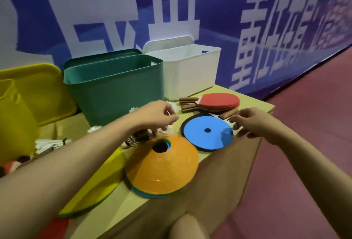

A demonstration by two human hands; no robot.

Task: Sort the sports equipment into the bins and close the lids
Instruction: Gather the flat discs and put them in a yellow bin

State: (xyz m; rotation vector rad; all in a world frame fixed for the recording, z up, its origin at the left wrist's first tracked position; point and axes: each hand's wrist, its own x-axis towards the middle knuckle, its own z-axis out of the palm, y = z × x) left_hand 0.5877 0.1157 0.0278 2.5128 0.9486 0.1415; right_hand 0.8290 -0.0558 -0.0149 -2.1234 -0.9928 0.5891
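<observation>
**Hands over the cones, bins open behind**

We see large white Chinese characters on the blue banner (209,20) behind the table, too blurred and cropped for us to read; nothing else carries writing we can make out.

On the wooden table (219,172) stand three open bins: yellow bin (15,120) at the left, green bin (116,88) in the middle, white bin (188,71) at the right, each with its lid propped behind. Red table tennis paddles (217,101) lie in a pile before the white bin. A blue disc cone (208,133) lies beside a stack topped by an orange cone (162,164); a yellow cone stack (99,183) lies partly under the left forearm. White shuttlecocks (51,144) lie scattered before the green bin.

Our left hand (156,113) hovers over the shuttlecocks, fingers curled; we cannot tell whether it pinches one. Our right hand (253,124) hangs by the blue cone's edge, fingers loosely bent, holding nothing.
</observation>
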